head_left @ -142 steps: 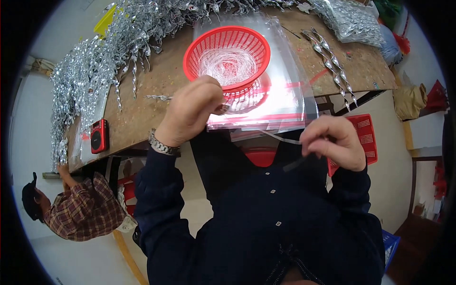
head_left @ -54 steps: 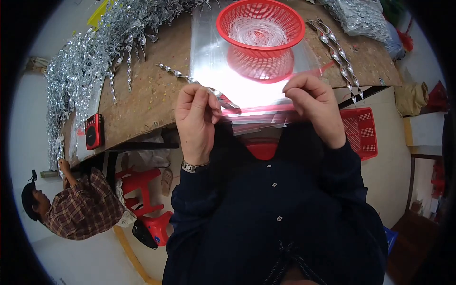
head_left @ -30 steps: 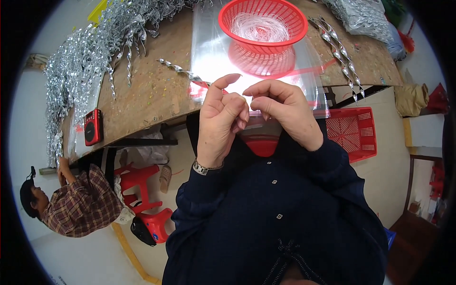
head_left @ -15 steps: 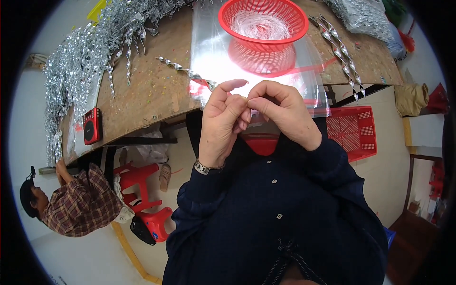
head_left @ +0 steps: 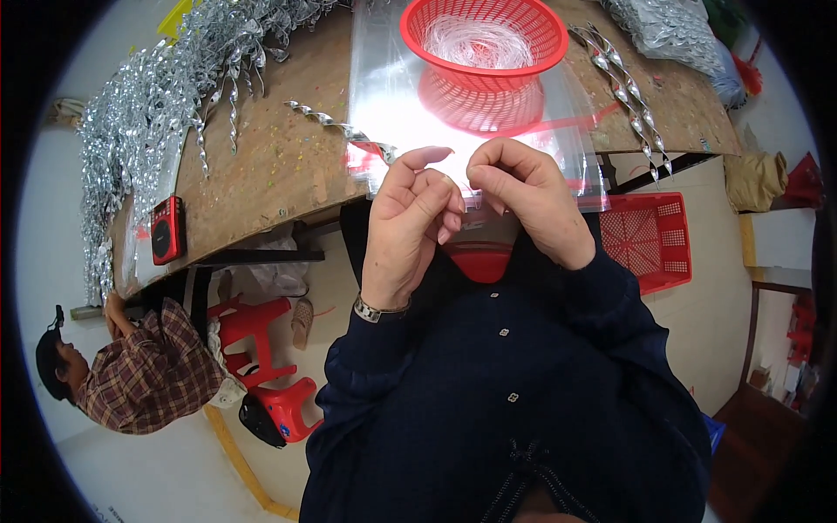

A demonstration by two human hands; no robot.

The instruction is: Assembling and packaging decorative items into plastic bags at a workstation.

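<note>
The person is holding both hands together just off the near edge of the wooden worktable (head_left: pixel 288 166); the left hand (head_left: pixel 410 227) is curling its fingers inward with thumb and forefinger pressed close, and the right hand (head_left: pixel 532 205) is pinching its fingertips toward them, so the two seem to be working one very thin thing between them, perhaps a clear thread; the thing itself is too fine to make out, so whether either hand is actually clamping it cannot be told.

Directly at twelve o'clock from the hands, a stack of clear plastic bags (head_left: pixel 392 105) is lying flat with its near edge overhanging the table, probably so one can be drawn off easily; a red plastic basket (head_left: pixel 484 39) is sitting on the stack and likely weighting it; pale tangled thread is filling the basket.

At ten o'clock from the hands a single silver foil spiral (head_left: pixel 336 126) is lying on the table, its near end reaching the bags; at eleven o'clock a large heap of silver foil spirals (head_left: pixel 166 96) is spreading to the table's left edge; at one o'clock a few more spirals (head_left: pixel 623 87) are lying in a row.

A red crate (head_left: pixel 649 240) is sitting below the table at three o'clock; another person in a plaid shirt (head_left: pixel 139 375) is bending at eight o'clock, partly cut off by the rim.
</note>
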